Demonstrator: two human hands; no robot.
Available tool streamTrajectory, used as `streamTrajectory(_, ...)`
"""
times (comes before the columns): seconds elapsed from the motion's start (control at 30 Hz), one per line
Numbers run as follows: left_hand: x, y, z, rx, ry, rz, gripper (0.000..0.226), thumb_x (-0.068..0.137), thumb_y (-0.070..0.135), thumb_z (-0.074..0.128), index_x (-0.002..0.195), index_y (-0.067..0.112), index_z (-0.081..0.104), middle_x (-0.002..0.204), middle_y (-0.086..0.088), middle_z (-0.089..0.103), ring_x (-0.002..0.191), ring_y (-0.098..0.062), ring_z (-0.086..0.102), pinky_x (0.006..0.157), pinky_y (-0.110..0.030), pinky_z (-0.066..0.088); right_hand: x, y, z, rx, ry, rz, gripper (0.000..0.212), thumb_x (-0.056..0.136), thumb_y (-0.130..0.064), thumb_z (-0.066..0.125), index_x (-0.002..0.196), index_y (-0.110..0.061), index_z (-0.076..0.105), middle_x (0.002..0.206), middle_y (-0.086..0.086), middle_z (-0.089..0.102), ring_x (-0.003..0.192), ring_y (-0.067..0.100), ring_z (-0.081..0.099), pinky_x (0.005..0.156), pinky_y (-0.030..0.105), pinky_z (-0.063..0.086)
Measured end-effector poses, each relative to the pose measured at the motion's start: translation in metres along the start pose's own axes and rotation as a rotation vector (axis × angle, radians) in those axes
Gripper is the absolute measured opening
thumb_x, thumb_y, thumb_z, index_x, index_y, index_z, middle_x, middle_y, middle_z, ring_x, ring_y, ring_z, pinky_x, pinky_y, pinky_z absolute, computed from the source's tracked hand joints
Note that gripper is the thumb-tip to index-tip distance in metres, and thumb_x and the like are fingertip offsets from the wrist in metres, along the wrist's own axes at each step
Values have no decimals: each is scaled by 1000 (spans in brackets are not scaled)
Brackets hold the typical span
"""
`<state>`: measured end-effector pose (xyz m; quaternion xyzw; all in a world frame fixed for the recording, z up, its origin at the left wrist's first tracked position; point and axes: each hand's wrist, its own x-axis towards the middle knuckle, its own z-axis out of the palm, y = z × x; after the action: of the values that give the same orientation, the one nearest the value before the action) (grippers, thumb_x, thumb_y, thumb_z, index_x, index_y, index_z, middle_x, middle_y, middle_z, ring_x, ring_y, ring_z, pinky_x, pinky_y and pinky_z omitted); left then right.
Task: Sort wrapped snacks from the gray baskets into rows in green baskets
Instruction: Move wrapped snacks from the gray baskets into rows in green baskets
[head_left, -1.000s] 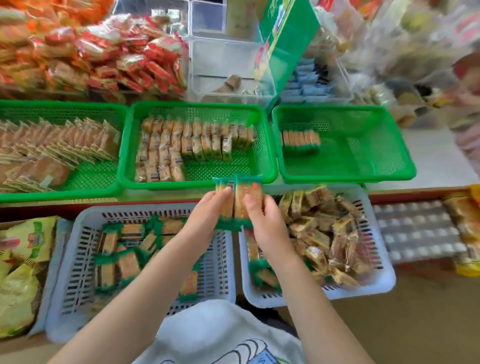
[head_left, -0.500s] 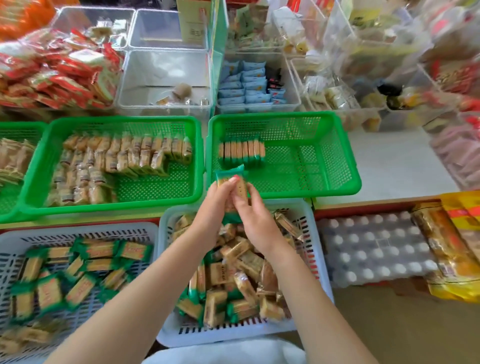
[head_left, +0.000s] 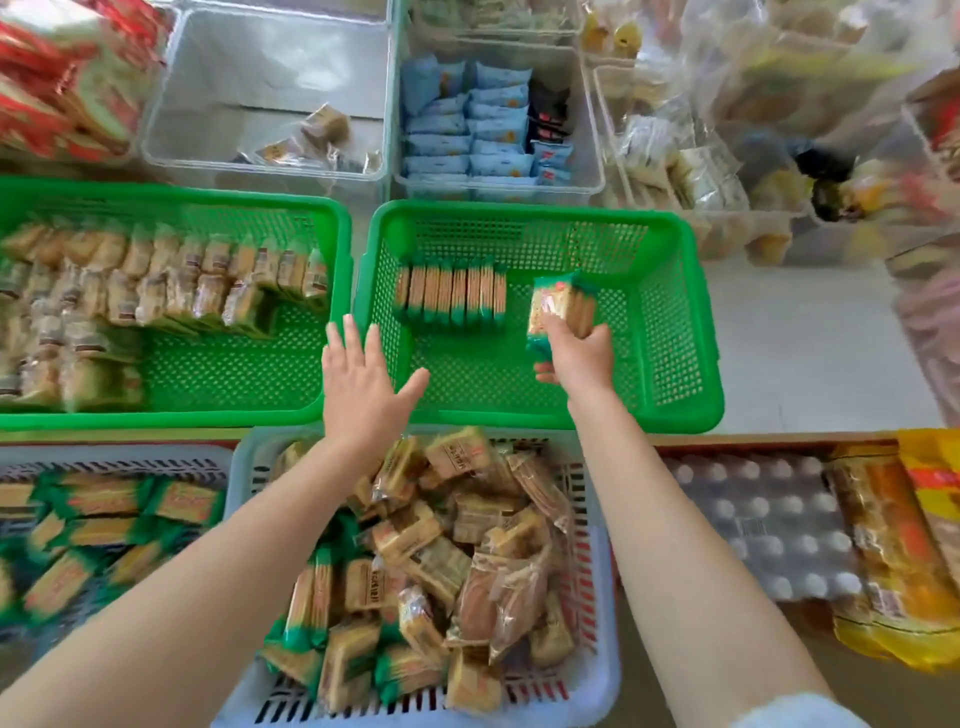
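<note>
My right hand (head_left: 574, 356) grips a small stack of green-edged wrapped snacks (head_left: 558, 306) inside the right green basket (head_left: 675, 332), to the right of a short upright row of the same snacks (head_left: 449, 299). My left hand (head_left: 361, 382) hovers flat with spread fingers over that basket's near left corner and holds nothing. Below my arms a gray basket (head_left: 602, 649) is heaped with mixed wrapped snacks. A second gray basket (head_left: 119, 457) at the left holds several green-edged packs.
The left green basket (head_left: 208, 410) holds rows of brown wrapped snacks. Clear bins stand behind, one with blue packets (head_left: 483, 130). An egg tray (head_left: 753, 519) and yellow bags (head_left: 924, 545) lie at the right. Red packs (head_left: 62, 83) pile at the far left.
Both hands held the snack stack together above the gray basket. Now my right hand alone has carried it into the right green basket, and my left hand has let go and spread flat.
</note>
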<state>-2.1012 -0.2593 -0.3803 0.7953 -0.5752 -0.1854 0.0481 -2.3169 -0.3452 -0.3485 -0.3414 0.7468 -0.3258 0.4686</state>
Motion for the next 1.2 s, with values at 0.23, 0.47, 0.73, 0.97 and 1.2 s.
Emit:
streamTrajectory(0.23, -2, -12, 23, 168, 5, 45, 88, 96, 70, 18, 161, 13, 0, 162, -17, -27, 148, -29, -30, 122, -43, -17, 59, 2, 57, -386, 23, -2, 86, 90, -50, 67, 149, -3, 25, 151, 20, 37, 130, 35, 51, 101, 42, 47)
streamTrajectory(0.47, -2, -13, 23, 202, -12, 45, 89, 95, 70, 12, 160, 11, 3, 161, -18, -28, 148, -31, -31, 122, -43, -18, 73, 7, 60, -383, -92, -51, 74, 98, -47, 56, 155, -12, 25, 156, 14, 27, 137, 34, 41, 98, 37, 40)
streamTrajectory(0.73, -1, -11, 9, 126, -58, 39, 86, 98, 69, 21, 160, 12, 7, 163, -18, -23, 149, -31, -27, 122, -43, -16, 9, 0, 7, -344, -243, -110, 68, 92, -51, 52, 149, -18, 41, 137, 7, 52, 127, 25, 51, 106, 43, 41)
streamTrajectory(0.97, -77, 1, -8, -264, -110, 196, 47, 101, 36, 52, 144, 16, 49, 158, -8, 36, 150, -24, 23, 124, -44, 19, -97, 75, -43, -255, -206, -265, 10, 95, -25, 61, 88, -21, 67, 81, -3, 67, 75, 15, 65, 74, 35, 52)
streamTrajectory(1.2, -151, -9, -3, -308, -343, 307, 24, 101, 33, 54, 113, 24, 72, 95, 15, 71, 83, -1, 64, 75, -34, 59, -100, 157, -43, -867, -34, -257, 26, 97, -29, 57, 117, -13, 63, 109, 9, 68, 104, 34, 62, 83, 40, 44)
